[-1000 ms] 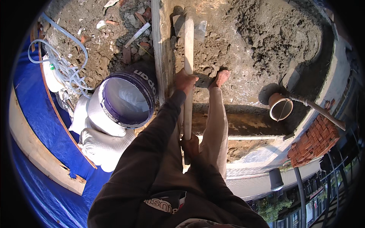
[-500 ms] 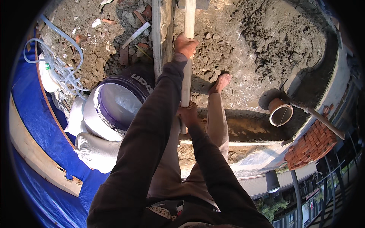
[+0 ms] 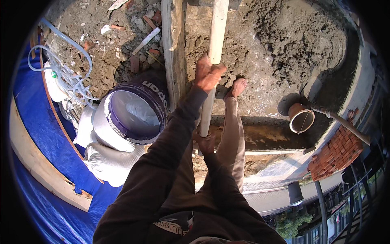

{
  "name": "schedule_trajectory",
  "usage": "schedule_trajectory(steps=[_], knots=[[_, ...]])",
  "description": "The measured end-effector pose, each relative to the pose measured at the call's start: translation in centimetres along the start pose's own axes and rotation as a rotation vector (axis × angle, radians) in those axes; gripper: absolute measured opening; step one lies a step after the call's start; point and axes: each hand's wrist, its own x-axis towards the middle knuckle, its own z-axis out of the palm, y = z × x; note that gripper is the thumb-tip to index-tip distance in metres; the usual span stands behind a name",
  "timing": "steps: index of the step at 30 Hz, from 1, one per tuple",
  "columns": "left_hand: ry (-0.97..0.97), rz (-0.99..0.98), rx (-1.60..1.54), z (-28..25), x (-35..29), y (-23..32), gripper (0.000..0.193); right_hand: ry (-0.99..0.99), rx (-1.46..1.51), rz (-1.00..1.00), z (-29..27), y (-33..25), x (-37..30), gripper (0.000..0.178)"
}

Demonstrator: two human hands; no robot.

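A long pale wooden tool handle [image 3: 218, 30] runs up and out past the top edge, so its working end cannot be made out. My left hand [image 3: 208, 74] is closed around its middle. Lower down, close to my legs, my right hand [image 3: 205, 144] grips the near end. Wet, lumpy grey mortar [image 3: 308, 36] spreads over the ground beyond and to the right. My bare foot [image 3: 239, 87] stands in it, just right of the handle.
A wooden plank [image 3: 174, 53] stands left of the handle. A dark purple bucket [image 3: 156, 95] leans by white sacks [image 3: 111, 160]. Clear hose [image 3: 73, 77] coils on the left above blue tarp [image 3: 44, 138]. At right are a small bucket [image 3: 301, 118] and stacked bricks [image 3: 335, 154].
Both hands have come nearer to my body with the handle, which has shifted slightly right at its far part. Both hands still grip it.
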Motion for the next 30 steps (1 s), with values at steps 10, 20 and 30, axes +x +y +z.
schedule_trajectory(steps=[10, 20, 30], knots=[[0.044, -0.314, 0.048, -4.5, 7.7, -7.8, 0.022, -0.073, -0.048, 0.288, 0.8, 0.0, 6.6, 0.018], [-0.025, -0.016, -0.101, 0.9, -0.1, -1.7, 0.03, 0.002, -0.043, 0.078, -1.0, -1.0, 1.5, 0.016], [0.082, -0.31, 0.015, -3.1, 5.5, -7.0, 0.015, 0.035, 0.272, 0.307, 0.2, 4.0, 5.1, 0.014]])
